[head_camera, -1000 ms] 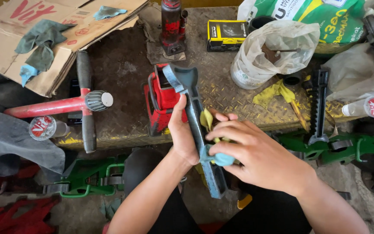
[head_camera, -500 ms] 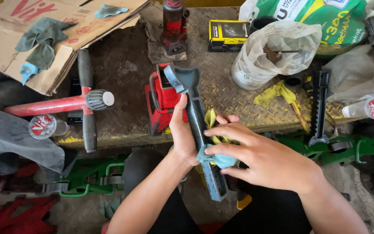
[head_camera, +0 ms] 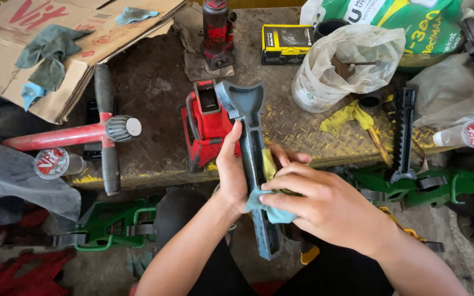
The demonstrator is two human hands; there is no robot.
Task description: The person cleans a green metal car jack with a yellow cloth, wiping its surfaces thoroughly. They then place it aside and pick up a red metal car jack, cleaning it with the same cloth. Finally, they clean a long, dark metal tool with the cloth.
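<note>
My left hand (head_camera: 231, 170) grips a long grey-blue metal bar (head_camera: 253, 137) with a forked, cup-shaped head, holding it by the middle of its shaft. The bar points away from me over the bench edge. My right hand (head_camera: 325, 205) presses a light blue and yellow cloth (head_camera: 267, 205) against the bar's right side, just below my left hand. A red bottle jack (head_camera: 207, 129) lies on the bench right behind the bar's head.
Dark metal bench (head_camera: 160, 82) with a red-handled T tool (head_camera: 78, 134), cardboard (head_camera: 50, 38) with rags, a second jack (head_camera: 215, 30), a yellow-black box (head_camera: 286, 41), a plastic bag over a white tub (head_camera: 341, 66), a toothed bar (head_camera: 404, 131). Green frames (head_camera: 111, 225) lie below.
My right hand has slid the cloth a short way along the bar's shaft. The bar and my left hand stay almost where they were.
</note>
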